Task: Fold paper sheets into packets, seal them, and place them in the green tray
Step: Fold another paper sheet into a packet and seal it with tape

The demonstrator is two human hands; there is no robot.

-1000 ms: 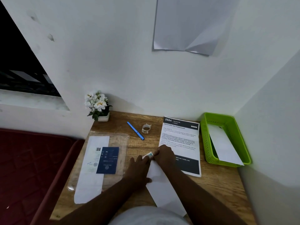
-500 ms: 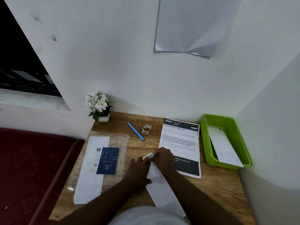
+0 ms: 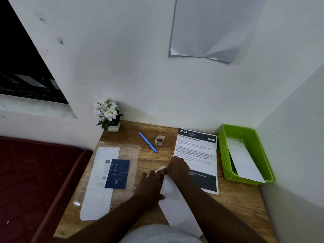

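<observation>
A long folded white paper packet point(image 3: 177, 206) lies on the wooden desk in front of me. My left hand point(image 3: 152, 185) rests flat on its far left part. My right hand point(image 3: 178, 170) sits at the packet's far end, fingertips on a small pale strip of tape point(image 3: 160, 169). Whether the fingers pinch the strip or press it is hidden. The green tray point(image 3: 226, 155) stands at the right edge of the desk with one white packet point(image 3: 245, 160) leaning in it. A small roll of tape point(image 3: 159, 140) stands farther back.
A printed instruction sheet point(image 3: 196, 151) lies under my right forearm. A blue pen point(image 3: 148, 142) and a potted white flower point(image 3: 108, 114) are at the back. A white strip with a dark blue booklet point(image 3: 117, 173) lies left. Walls close the back and right.
Both hands have stayed at the packet's far end with the tape strip; only tiny shifts of the fingers show.
</observation>
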